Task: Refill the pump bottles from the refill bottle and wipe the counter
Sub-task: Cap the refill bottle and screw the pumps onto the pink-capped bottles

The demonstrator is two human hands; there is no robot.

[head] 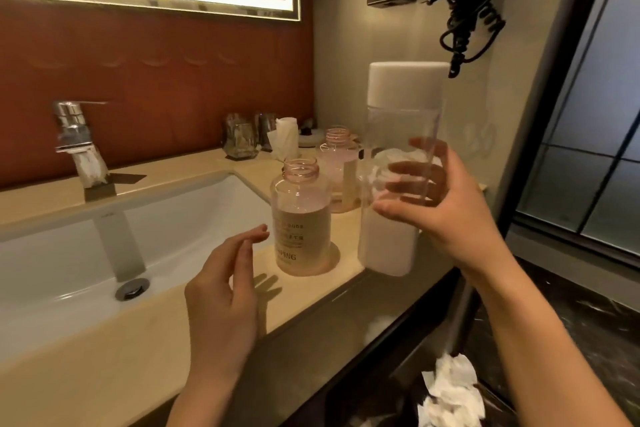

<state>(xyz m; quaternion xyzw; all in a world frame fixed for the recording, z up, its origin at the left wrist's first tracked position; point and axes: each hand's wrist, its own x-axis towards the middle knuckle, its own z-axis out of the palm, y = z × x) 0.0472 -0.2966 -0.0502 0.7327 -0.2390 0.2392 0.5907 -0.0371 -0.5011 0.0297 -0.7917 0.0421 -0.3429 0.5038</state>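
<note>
The right hand [433,204] grips a tall clear refill bottle [398,184] around its middle, fingers wrapped across the front, holding it upright above the right end of the counter [104,374]. The bottle has a white cap [407,85] on top, and its lower part looks whitish; its base hangs near the counter's front edge, though whether it touches the surface cannot be told. The left hand [225,291] is empty, fingers loosely extended and close together, hovering just left of the nearer pump bottle [301,222] without touching it. That pink-tinted bottle stands upright on the counter with its neck open and no pump fitted, partly filled with liquid. A second pump bottle [341,173], also open at the neck, stands just behind it, partly hidden by the refill bottle. Further back sit a glass tumbler [240,140] and a crumpled white tissue [284,139]. To the left lies a white sink [52,270] with a chrome faucet [78,146]. Crumpled white paper [450,392] lies below the counter at lower right.
</note>
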